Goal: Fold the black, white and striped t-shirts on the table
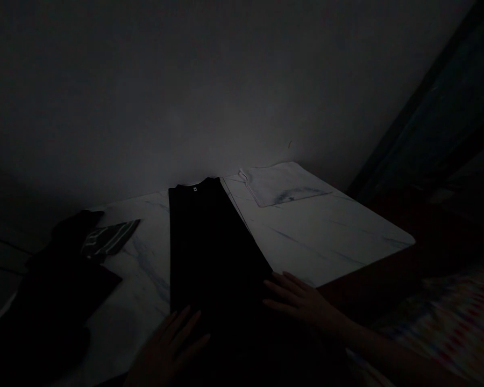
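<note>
A black T-shirt [212,247] lies flat on a white marble-patterned table [314,236], its collar at the far end and a small pale label [194,188] inside the neck. My left hand [167,344] rests at the shirt's near part with its fingers spread. My right hand [296,298] lies on the shirt's near right edge, fingers apart and partly on the tabletop. Neither hand visibly grips the cloth. The shirt's near end is lost in shadow.
Left of the shirt lie a dark garment pile [60,285] and a dark striped cloth [108,239]. A white marble-patterned sheet [284,184] lies at the far right corner of the table. A wall [145,97] stands behind, and multicoloured patterned fabric [447,322] lies at lower right.
</note>
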Action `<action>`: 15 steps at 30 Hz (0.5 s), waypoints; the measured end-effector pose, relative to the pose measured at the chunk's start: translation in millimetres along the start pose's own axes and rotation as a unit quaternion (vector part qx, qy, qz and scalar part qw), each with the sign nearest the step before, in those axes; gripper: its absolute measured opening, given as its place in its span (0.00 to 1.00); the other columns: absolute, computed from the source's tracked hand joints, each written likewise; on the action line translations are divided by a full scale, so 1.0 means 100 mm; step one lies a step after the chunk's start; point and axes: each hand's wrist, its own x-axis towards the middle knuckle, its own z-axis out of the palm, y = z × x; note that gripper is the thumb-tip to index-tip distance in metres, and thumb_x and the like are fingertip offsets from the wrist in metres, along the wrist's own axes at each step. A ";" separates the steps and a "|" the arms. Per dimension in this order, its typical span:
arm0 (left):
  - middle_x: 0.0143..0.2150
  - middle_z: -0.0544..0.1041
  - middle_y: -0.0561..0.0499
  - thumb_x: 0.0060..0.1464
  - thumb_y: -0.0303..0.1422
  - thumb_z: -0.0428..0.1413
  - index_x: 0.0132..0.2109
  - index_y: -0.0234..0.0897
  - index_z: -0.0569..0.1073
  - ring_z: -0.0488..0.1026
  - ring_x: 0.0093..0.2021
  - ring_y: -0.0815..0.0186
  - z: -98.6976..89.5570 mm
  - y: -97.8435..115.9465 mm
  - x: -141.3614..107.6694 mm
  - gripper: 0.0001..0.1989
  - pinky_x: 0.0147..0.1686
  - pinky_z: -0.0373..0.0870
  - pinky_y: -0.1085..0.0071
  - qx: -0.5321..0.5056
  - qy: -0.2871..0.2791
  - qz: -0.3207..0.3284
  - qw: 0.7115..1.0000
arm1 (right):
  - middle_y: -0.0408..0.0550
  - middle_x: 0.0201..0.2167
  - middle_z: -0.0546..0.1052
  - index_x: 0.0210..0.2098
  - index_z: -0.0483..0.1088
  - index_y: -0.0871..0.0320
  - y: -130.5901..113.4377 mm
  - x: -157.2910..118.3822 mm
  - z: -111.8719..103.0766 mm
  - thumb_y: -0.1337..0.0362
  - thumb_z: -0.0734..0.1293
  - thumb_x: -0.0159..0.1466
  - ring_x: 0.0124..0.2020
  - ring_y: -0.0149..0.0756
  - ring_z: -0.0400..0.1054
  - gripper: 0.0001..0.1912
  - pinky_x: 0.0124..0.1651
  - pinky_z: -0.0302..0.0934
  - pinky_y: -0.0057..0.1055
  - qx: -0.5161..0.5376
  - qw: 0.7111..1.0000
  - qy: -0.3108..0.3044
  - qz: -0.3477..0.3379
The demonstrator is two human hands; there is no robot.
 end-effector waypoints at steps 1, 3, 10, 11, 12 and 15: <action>0.71 0.61 0.57 0.62 0.30 0.51 0.69 0.60 0.56 0.58 0.70 0.59 0.00 -0.01 0.00 0.32 0.64 0.63 0.61 -0.018 -0.008 -0.003 1.000 | 0.46 0.71 0.57 0.72 0.48 0.46 0.00 0.06 -0.01 0.79 0.59 0.64 0.70 0.43 0.51 0.41 0.66 0.58 0.48 0.018 1.000 -0.015 -0.006; 0.71 0.60 0.54 0.60 0.32 0.52 0.70 0.58 0.54 0.57 0.70 0.58 -0.02 -0.06 0.02 0.34 0.64 0.63 0.60 -0.063 -0.016 -0.003 0.998 | 0.46 0.71 0.56 0.72 0.46 0.46 0.04 0.18 -0.07 0.76 0.62 0.65 0.71 0.45 0.48 0.41 0.67 0.55 0.52 0.080 0.995 -0.054 -0.025; 0.72 0.57 0.51 0.57 0.42 0.58 0.72 0.58 0.48 0.56 0.71 0.52 -0.21 -0.19 0.16 0.41 0.63 0.64 0.52 -0.177 -0.076 0.040 0.980 | 0.46 0.71 0.55 0.69 0.55 0.42 0.26 0.45 -0.44 0.60 0.68 0.63 0.72 0.50 0.44 0.37 0.70 0.40 0.57 0.329 0.934 -0.141 -0.021; 0.72 0.57 0.52 0.57 0.42 0.58 0.72 0.59 0.48 0.56 0.70 0.51 -0.23 -0.15 0.14 0.41 0.63 0.64 0.51 -0.185 -0.086 0.042 0.978 | 0.45 0.70 0.57 0.68 0.57 0.41 0.24 0.45 -0.50 0.60 0.67 0.63 0.72 0.49 0.44 0.35 0.70 0.40 0.57 0.345 0.928 -0.141 -0.015; 0.71 0.59 0.54 0.58 0.39 0.57 0.71 0.61 0.49 0.58 0.70 0.52 -0.24 -0.09 0.11 0.39 0.63 0.65 0.52 -0.195 -0.095 0.044 0.975 | 0.45 0.70 0.59 0.68 0.58 0.40 0.21 0.43 -0.55 0.61 0.67 0.63 0.71 0.49 0.46 0.34 0.70 0.41 0.57 0.356 0.924 -0.138 -0.012; 0.65 0.69 0.60 0.62 0.33 0.51 0.69 0.67 0.54 0.69 0.63 0.59 -0.19 0.11 -0.01 0.33 0.58 0.72 0.59 -0.255 -0.110 0.001 0.961 | 0.44 0.65 0.67 0.64 0.64 0.38 0.04 0.24 -0.69 0.62 0.66 0.62 0.67 0.47 0.59 0.31 0.68 0.53 0.51 0.381 0.915 -0.134 -0.003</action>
